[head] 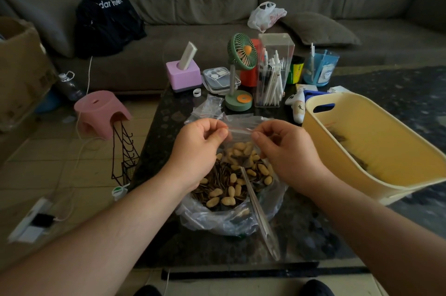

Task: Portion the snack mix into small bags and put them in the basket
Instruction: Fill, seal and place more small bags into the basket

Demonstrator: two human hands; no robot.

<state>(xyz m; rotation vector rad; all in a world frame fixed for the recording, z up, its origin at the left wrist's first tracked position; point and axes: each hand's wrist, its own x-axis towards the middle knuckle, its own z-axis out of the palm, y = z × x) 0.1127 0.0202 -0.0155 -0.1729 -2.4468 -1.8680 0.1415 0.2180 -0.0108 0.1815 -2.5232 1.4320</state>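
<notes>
A small clear zip bag (240,148) with a red seal line hangs above the snack mix, partly filled with peanuts and sunflower seeds. My left hand (200,148) pinches its top left corner. My right hand (284,148) pinches the top right corner. Below them a large clear plastic bag (231,218) lies open on the dark table, holding the snack mix (224,187) of peanuts and striped seeds. A clear plastic scoop (259,213) leans out of the mix toward me. The yellow basket (376,151) stands to the right, with dark filled bags on its floor.
A pile of empty small zip bags (208,107) lies behind the mix. Further back stand a green desk fan (237,76), a clear pen holder (271,73), a purple box (183,76) and a blue cup (319,67). A pink stool (101,112) and wire rack (124,153) are on the floor left.
</notes>
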